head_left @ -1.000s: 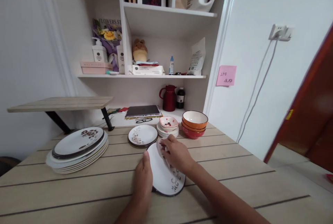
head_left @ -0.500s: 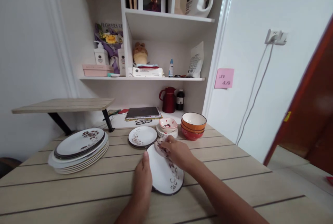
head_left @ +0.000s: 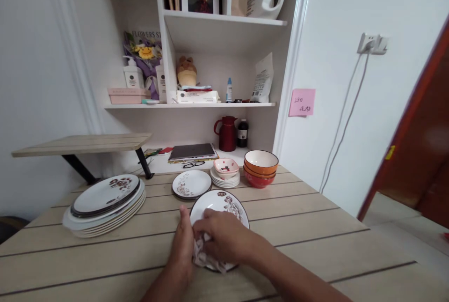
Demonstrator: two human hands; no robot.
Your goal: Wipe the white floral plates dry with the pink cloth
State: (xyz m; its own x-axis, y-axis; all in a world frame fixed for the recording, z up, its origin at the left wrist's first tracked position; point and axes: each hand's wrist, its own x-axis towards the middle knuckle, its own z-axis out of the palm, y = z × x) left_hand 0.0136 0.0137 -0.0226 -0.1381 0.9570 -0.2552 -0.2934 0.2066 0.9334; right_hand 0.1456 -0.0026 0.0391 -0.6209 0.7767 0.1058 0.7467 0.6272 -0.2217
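A white plate point(head_left: 210, 201) with a dark rim and brown flower pattern is in front of me, low over the wooden table. My left hand point(head_left: 182, 248) grips its left edge with the thumb upward; the fingers are mostly hidden behind the rim. Bunched in my right hand point(head_left: 226, 236) is a pale, crumpled cloth point(head_left: 206, 256), pressed on the plate's lower left part. Just beyond lies a small stack of similar flowered plates point(head_left: 192, 184).
At the left, a stack of larger plates point(head_left: 105, 194) sits by a raised wooden stand point(head_left: 84, 143). Small dishes point(head_left: 226, 182) and stacked bowls point(head_left: 261, 164) are at the back right. Glasses point(head_left: 194, 164), a laptop point(head_left: 192, 151) and a red jug point(head_left: 228, 133) lie behind.
My right hand has moved the cloth from the plate's far edge down to its near left part. The plate's flower pattern now faces the far right, so it has turned.
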